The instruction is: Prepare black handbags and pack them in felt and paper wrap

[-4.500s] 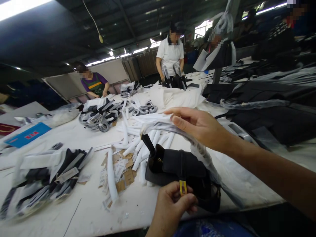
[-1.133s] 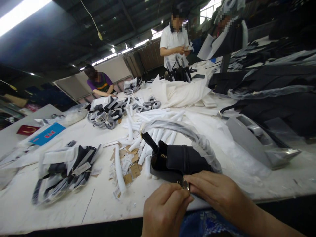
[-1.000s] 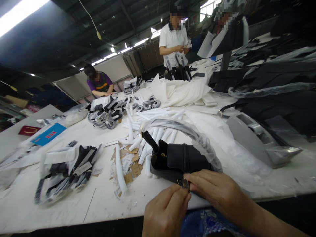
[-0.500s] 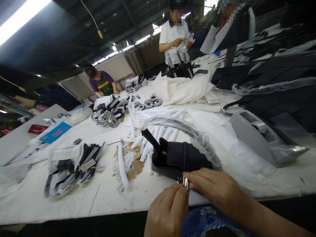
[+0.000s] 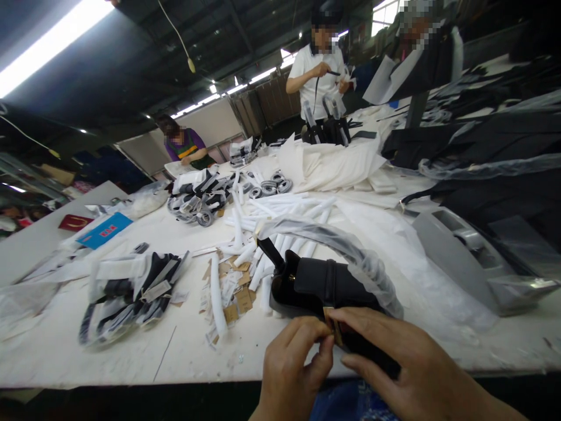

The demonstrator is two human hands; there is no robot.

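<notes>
A black handbag (image 5: 307, 280) rests on the white table near its front edge, its side top gaping open. Its long strap (image 5: 337, 234) is wrapped in clear plastic and arches over the bag. At the front sits a gold metal clasp (image 5: 336, 330). My right hand (image 5: 407, 362) grips the bag's front, with its fingers on the clasp and the thumb lower on the black panel. My left hand (image 5: 295, 359) pinches thumb and forefinger together at the clasp's left edge; whatever lies between those fingertips is too small to make out.
White foam tubes (image 5: 239, 228) and small tags (image 5: 236, 295) lie behind and left of the bag. A plastic-wrapped bundle (image 5: 131, 292) is farther left. A grey tape dispenser (image 5: 456, 251) stands right. Two co-workers (image 5: 322, 76) (image 5: 186, 143) work across the table.
My right hand has spread over the bag's front, its thumb now lower. My left hand has shifted up slightly and its pinch shows more clearly. The view has swung a little.
</notes>
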